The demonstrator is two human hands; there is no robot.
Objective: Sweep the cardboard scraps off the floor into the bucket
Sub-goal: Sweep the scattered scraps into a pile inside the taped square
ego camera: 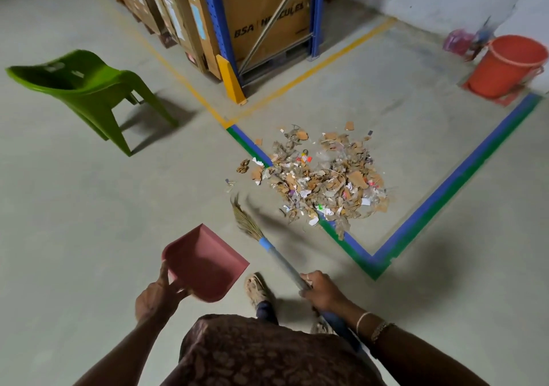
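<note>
the concrete floor (pixel 89 207) fills the frame. a blue storage rack (pixel 214 14) loaded with cardboard boxes (pixel 267 20) stands at upper centre. a green plastic chair (pixel 83 88) stands at upper left, well apart from the work area.

the cardboard scraps (pixel 320 178) lie gathered in one loose pile at centre frame, across the blue and green floor tape (pixel 445 183). a few stray pieces (pixel 244 166) lie just beside the pile's left edge. the orange bucket (pixel 505 68) stands upright at upper right, well apart from the pile; its contents are not visible.

the pink dustpan (pixel 208 264) is at lower centre-left, raised off the floor and carrying nothing. the broom (pixel 267 246) points up-frame, its bristles near the lower left edge of the pile.

the left hand (pixel 157 296) holds the dustpan at its rear edge, fingers closed on it. the right hand (pixel 320 290) is clamped round the broom handle.

status: gathering appears largely done. remaining, by judgement: draw in the strays, load the dustpan, carry it to the bucket, empty it. several loads are likely.
</note>
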